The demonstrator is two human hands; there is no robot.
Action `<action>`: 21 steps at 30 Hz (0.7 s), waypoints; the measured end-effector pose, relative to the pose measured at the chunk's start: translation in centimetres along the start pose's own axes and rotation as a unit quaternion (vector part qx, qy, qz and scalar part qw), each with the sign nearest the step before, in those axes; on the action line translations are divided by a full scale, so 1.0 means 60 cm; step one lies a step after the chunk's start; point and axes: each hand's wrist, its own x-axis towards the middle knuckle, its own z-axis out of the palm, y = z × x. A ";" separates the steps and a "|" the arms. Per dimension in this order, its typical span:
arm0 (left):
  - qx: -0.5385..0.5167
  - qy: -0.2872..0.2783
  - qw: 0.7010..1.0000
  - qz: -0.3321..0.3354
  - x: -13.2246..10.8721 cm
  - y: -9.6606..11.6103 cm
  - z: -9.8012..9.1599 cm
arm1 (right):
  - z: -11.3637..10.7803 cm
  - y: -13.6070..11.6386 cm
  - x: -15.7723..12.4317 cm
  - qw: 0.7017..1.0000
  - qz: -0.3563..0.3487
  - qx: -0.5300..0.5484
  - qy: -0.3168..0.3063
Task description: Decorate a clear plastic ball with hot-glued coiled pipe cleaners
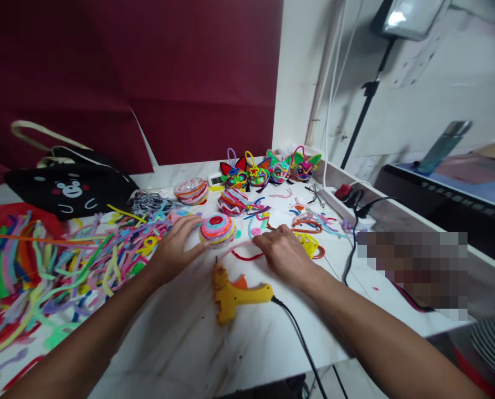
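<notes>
My left hand (pixel 176 246) curves its thumb and fingers against the left side of a round ball (pixel 217 230) that rests on the table. Rings of coloured pipe cleaner cover the ball, with a red centre on top. To the right, my right hand (pixel 284 252) is closed in a pinch low over the table. A pink pipe cleaner runs up to its fingertips, and a red pipe cleaner (pixel 247 257) curves beneath them. Between my forearms lies a yellow hot glue gun (pixel 234 293), its nozzle towards the ball and its black cord trailing to the front edge.
A heap of pipe cleaners (pixel 89 260) covers the left side. Two more striped balls (pixel 191 191) and several finished cat-faced ornaments (pixel 234 174) stand behind. A black bag (pixel 72 185) sits back left. A power strip (pixel 342 205) with cords lies right, beside a lamp stand (pixel 367 100).
</notes>
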 end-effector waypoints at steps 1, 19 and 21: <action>0.008 -0.024 1.000 0.006 0.009 -0.005 0.004 | 0.000 0.001 0.001 1.000 0.005 -0.010 -0.017; -0.058 -0.084 0.981 -0.164 0.051 -0.008 0.027 | 0.001 0.005 0.004 0.997 0.074 -0.023 -0.003; -0.132 -0.053 0.973 -0.181 0.047 -0.008 0.024 | -0.002 0.003 0.003 0.996 0.086 0.002 0.030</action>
